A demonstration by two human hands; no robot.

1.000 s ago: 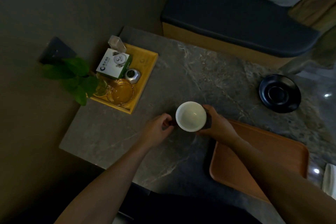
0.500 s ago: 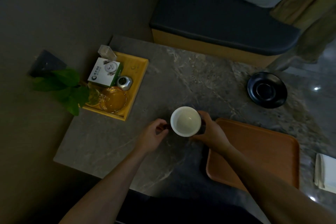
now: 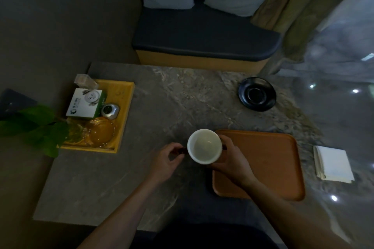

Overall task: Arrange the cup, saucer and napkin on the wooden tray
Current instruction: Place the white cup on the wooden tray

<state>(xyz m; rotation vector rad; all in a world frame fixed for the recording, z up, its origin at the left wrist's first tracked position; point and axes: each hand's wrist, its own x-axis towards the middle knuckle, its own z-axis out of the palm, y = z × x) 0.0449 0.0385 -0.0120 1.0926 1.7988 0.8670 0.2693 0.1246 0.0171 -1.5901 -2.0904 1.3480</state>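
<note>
A cup (image 3: 204,146), white inside and dark outside, is held between both hands just left of the wooden tray (image 3: 269,159). My left hand (image 3: 167,158) pinches the cup's dark handle. My right hand (image 3: 232,159) wraps around the cup's right side and overlaps the tray's left edge. The tray is brown with nothing on it. A black saucer (image 3: 257,94) lies on the table beyond the tray. A folded white napkin (image 3: 333,164) lies on the table to the right of the tray.
A yellow tray (image 3: 125,107) at the table's left holds a white-green box, a small metal tin, a glass dish and a clear container. Green leaves (image 3: 38,127) overhang the left edge. A dark-cushioned bench (image 3: 202,34) stands behind the marble table (image 3: 121,184).
The view has shifted, so tray, saucer and napkin now show further left. Both hands keep hold of the cup, which now sits closer to the tray's left edge.
</note>
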